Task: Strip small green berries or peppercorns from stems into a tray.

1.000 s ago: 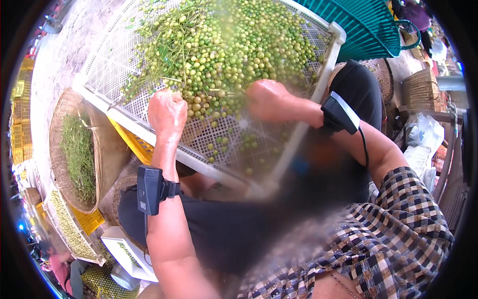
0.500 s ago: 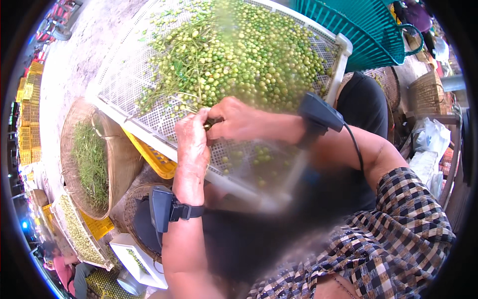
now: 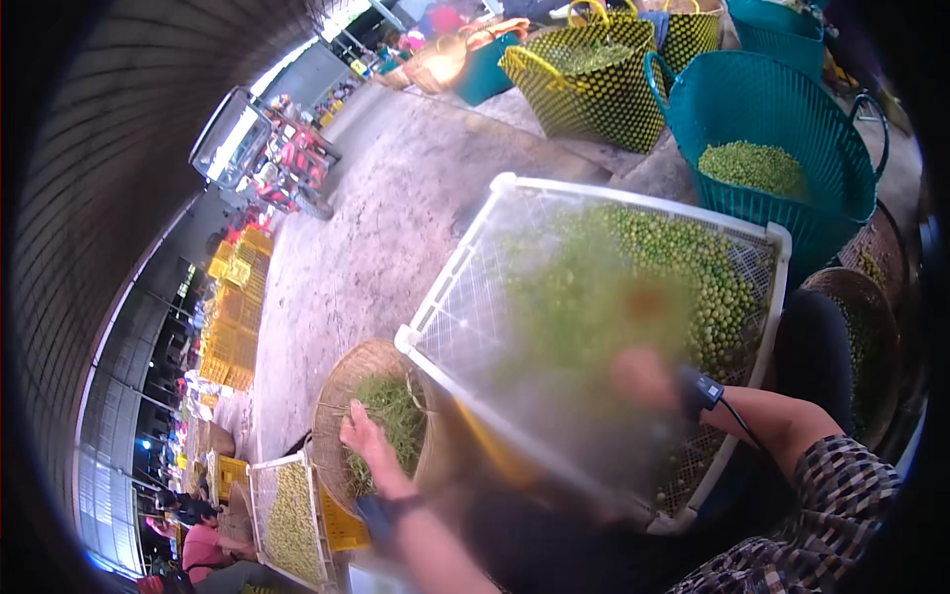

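My left hand [image 3: 368,441] is over a round woven basket [image 3: 336,381], above the thin green stems [image 3: 391,406] inside it. Its fingers look parted, and a thin twig lies beside the fingertips. A white mesh tray [image 3: 460,287] in front of me carries a heap of small round green fruits [image 3: 717,297], some mixed with stems. Over the tray's near part is my right hand [image 3: 643,376], smeared by a blur that hides its fingers. The same haze covers the middle of the heap.
A teal basket [image 3: 712,109] with green fruits stands beyond the tray, near a yellow-and-black basket [image 3: 614,109]. Another fruit tray [image 3: 287,520] lies at lower left, near a person in pink [image 3: 203,549]. Stacked yellow crates [image 3: 233,327] and a red vehicle [image 3: 292,158] are farther off.
My hands were together at the tray's near edge, pinching something dark. My left hand has moved left over the woven basket, my right hand stays over the tray. The view has tilted up.
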The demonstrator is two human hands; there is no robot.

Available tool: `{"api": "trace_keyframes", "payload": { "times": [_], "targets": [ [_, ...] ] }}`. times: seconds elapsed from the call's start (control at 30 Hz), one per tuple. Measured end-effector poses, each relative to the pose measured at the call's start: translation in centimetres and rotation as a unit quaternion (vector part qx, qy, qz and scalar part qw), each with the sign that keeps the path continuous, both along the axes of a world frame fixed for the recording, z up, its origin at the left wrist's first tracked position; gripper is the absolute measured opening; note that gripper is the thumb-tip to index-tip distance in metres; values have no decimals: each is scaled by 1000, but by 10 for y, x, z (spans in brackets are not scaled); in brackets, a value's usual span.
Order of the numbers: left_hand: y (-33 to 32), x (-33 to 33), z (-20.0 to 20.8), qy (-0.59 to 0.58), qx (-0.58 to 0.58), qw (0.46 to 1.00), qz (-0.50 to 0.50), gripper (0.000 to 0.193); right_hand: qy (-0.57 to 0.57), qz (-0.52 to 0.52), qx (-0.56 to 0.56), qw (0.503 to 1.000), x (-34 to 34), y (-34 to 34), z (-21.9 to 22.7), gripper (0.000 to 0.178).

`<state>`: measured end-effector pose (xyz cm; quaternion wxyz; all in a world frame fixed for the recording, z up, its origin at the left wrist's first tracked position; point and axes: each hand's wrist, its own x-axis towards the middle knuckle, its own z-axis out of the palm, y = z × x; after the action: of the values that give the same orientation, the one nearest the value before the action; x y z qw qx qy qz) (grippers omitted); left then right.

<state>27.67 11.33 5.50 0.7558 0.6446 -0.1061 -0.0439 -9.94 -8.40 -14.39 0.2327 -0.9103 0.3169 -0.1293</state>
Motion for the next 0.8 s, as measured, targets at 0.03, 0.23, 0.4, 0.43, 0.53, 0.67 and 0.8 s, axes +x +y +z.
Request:
{"api": "trace_keyframes", "payload": {
  "times": [0.03,0.23,0.4,0.43,0.53,0.67,0.8],
  "targets": [
    [27,31,-11,-185,243,949,78,27,61,30,-51,996,1,4,8,11],
    [-12,-10,-33,-465,341,808,-125,40,281,139,-268,911,-13,-9,33,18],
    [-71,-208,-53,-462,227,773,-372,25,184,209,-321,905,-14,22,103,14],
    [-77,-233,-51,-417,229,769,-426,22,66,179,-165,968,-16,25,106,16],
    [-88,-268,-44,-279,205,775,-529,17,-129,37,133,982,-35,30,114,22],
    [-95,-275,-27,-174,284,768,-547,17,-12,41,77,996,-33,13,77,17],
    [-90,-272,-24,-95,237,804,-536,21,-11,35,7,999,-27,21,86,15]
  ]
}}
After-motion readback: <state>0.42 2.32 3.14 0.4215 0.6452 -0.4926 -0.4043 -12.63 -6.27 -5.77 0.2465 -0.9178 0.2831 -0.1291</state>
